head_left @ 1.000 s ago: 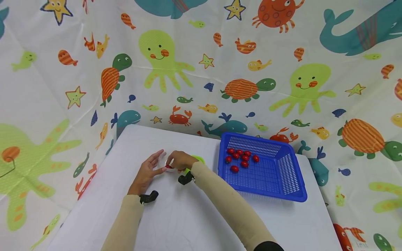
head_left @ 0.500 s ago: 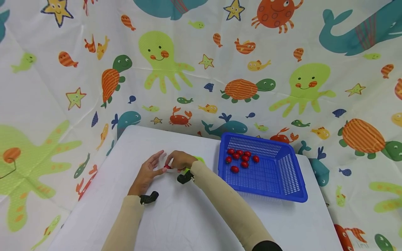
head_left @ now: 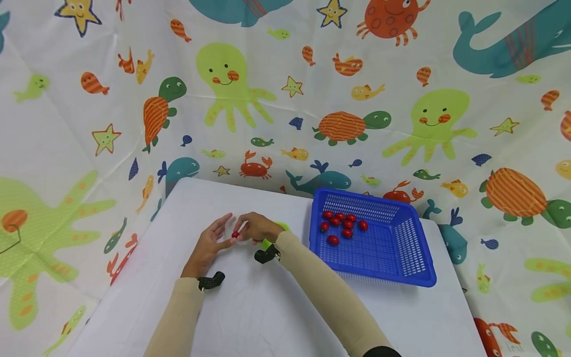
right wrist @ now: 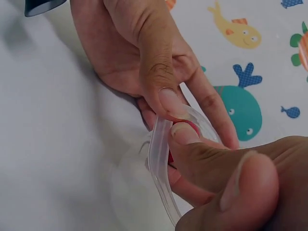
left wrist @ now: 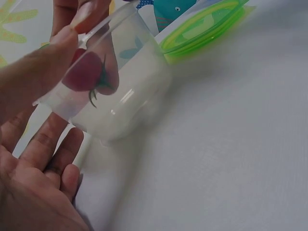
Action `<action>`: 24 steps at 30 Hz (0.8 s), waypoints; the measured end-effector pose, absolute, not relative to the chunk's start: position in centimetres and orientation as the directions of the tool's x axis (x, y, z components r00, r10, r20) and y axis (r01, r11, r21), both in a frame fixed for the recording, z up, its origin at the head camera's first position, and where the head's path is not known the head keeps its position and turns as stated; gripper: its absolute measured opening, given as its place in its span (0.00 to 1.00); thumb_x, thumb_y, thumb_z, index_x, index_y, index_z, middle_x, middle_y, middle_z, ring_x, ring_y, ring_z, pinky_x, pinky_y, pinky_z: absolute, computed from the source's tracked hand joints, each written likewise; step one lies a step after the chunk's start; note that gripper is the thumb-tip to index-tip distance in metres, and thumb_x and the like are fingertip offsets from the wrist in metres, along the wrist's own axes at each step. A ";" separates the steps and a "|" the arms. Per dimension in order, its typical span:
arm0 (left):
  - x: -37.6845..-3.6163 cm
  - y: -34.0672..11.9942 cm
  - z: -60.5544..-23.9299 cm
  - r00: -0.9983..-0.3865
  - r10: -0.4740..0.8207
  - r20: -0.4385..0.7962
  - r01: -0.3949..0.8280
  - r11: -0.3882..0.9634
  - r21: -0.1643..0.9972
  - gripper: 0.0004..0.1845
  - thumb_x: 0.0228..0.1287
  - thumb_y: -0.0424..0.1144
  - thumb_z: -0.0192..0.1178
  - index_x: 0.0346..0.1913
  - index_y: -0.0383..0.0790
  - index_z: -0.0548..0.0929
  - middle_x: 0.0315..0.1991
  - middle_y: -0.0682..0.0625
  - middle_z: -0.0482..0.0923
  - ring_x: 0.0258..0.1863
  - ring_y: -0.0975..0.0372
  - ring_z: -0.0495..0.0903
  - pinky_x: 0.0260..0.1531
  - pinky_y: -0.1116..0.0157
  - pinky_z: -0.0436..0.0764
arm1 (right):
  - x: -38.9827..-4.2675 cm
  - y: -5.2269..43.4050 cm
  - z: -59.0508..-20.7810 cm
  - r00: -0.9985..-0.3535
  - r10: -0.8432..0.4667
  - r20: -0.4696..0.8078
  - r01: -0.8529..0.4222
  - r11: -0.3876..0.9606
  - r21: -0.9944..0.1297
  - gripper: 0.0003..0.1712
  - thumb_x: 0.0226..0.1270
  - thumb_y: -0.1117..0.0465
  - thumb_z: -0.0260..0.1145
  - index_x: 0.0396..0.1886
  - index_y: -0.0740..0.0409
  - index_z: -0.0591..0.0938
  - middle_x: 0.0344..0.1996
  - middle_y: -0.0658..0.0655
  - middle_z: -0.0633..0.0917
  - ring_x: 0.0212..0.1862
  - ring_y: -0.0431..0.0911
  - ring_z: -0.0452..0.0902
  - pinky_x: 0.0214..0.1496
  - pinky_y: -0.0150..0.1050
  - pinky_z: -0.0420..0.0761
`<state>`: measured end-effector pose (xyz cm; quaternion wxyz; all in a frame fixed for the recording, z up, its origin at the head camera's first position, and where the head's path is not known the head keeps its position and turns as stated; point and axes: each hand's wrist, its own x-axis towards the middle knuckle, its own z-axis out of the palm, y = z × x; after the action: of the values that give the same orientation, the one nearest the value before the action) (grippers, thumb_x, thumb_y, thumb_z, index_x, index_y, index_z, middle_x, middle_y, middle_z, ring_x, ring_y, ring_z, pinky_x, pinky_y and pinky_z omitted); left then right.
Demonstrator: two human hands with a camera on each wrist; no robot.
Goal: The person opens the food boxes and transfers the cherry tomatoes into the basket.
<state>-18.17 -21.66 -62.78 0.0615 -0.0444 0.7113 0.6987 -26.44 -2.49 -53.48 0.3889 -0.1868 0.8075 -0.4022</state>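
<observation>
The left hand (head_left: 206, 247) steadies a small clear plastic cup (left wrist: 113, 91), tipped on the white bench (head_left: 250, 307) near its far left part; its thumb presses the rim and its fingers lie fairly straight behind the wall. The right hand (head_left: 257, 228) pinches a small red cherry tomato (left wrist: 83, 72) between thumb and forefinger at the cup's mouth. More tomatoes sit in the blue plastic basket (head_left: 401, 267) to the right, and a green lid (left wrist: 207, 24) lies just beyond the cup. The step in hand looks like moving this tomato through the cup's mouth; the next move calls for a steady cup.

Clear cup (head_left: 232, 229) barely discernible in head view; lid (head_left: 280, 227) mostly hidden behind right hand (head_left: 256, 228).
</observation>
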 end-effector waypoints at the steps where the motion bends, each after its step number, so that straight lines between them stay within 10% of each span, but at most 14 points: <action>1: -18.2 -21.6 -62.8 -0.988 0.022 -0.150 -0.150 0.018 0.989 0.45 0.67 0.47 0.75 0.83 0.57 0.64 0.86 0.53 0.57 0.88 0.50 0.47 0.85 0.38 0.48 | -26.4 -2.5 -53.5 -0.633 -0.612 -0.475 0.012 0.605 -0.796 0.11 0.71 0.67 0.73 0.50 0.53 0.85 0.41 0.58 0.87 0.20 0.43 0.69 0.22 0.32 0.73; 24: -18.1 -21.6 -62.7 -0.990 0.019 -0.138 -0.137 0.051 0.989 0.41 0.72 0.42 0.71 0.83 0.57 0.64 0.86 0.53 0.58 0.88 0.49 0.49 0.83 0.38 0.52 | -26.3 0.2 -52.4 -0.738 -0.584 -0.337 -0.066 0.560 -0.826 0.10 0.71 0.63 0.74 0.49 0.46 0.90 0.42 0.52 0.86 0.20 0.45 0.73 0.23 0.32 0.81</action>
<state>-18.08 -21.59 -62.66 0.0566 -0.0409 0.7226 0.6877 -26.28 0.24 -52.41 0.3041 -0.1960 0.8293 -0.4259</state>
